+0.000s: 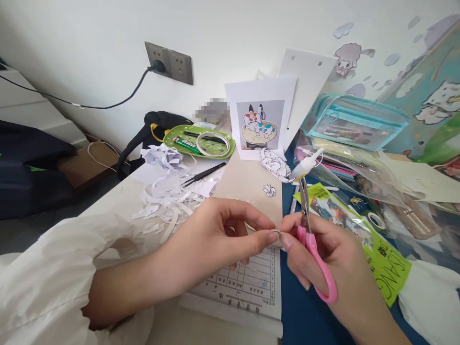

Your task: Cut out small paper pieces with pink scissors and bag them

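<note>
My left hand [219, 235] pinches a tiny white paper piece [276, 231] between thumb and index finger; most of it is hidden by the fingertips. Pink-handled scissors [326, 275] hang on my right hand [341, 251], blades pointing up and away. The thumb and a finger of that hand also meet at the paper piece, touching the left fingertips. Beyond the hands lie a small flower-like paper cutout [269, 190] and a larger outlined cutout [276, 164]. Below them is a printed form [247, 282].
White paper scraps [168, 191] and black tweezers [204, 174] lie left. Behind are a green tray [168, 136] with a lighter and tape, and a propped printed picture [233, 103]. On the right are a glue bottle [305, 165], a green-yellow packet [391, 268] and a clear blue-edged pouch [359, 124].
</note>
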`<state>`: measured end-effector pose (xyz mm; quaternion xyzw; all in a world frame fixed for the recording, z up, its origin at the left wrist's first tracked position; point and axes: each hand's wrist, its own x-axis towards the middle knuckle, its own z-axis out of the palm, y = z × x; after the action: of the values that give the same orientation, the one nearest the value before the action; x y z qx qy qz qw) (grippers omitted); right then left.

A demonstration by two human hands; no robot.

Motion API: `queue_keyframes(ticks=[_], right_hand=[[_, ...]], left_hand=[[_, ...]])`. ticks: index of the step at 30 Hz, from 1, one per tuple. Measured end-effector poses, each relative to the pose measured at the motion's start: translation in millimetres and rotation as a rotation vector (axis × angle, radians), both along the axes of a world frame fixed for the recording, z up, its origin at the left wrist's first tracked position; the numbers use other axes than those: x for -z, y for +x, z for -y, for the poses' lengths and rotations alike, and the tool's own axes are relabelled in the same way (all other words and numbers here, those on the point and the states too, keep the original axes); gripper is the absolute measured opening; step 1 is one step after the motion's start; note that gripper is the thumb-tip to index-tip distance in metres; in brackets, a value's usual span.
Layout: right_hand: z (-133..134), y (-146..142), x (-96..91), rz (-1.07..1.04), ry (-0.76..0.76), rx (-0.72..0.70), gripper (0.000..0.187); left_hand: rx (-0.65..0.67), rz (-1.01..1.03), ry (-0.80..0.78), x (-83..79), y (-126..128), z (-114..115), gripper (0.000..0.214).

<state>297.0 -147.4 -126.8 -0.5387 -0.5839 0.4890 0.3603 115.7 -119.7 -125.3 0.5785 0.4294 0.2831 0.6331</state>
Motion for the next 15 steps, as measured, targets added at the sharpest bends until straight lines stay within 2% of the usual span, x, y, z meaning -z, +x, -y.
queue_keyframes(ticks=[4, 9, 12, 15], right_hand=[[-1.7, -2.4, 2.0, 0.011, 0.032, 0.0, 0.013], [-4.9, -2.2, 1.0, -0.004, -0.041, -0.014, 0.013], [-4.2, 0.1, -2.4, 0.01, -0.112, -0.073, 0.013], [-4.0, 4.9, -7.1, 0.061, -0.117, -0.15, 0.012]], left_hand=[[-0.027, 0.007, 0.051, -1.0, 0.2, -1.1, 0.012], [-0.085, 0.01, 0.067, -0.7, -1.7, -1.3, 0.013], [-0.101, 0.021, 0.055, 0.3, -2.4, -2.8, 0.012], [-0.1, 0.038, 0.028, 0.3, -2.9, -4.8, 0.012]])
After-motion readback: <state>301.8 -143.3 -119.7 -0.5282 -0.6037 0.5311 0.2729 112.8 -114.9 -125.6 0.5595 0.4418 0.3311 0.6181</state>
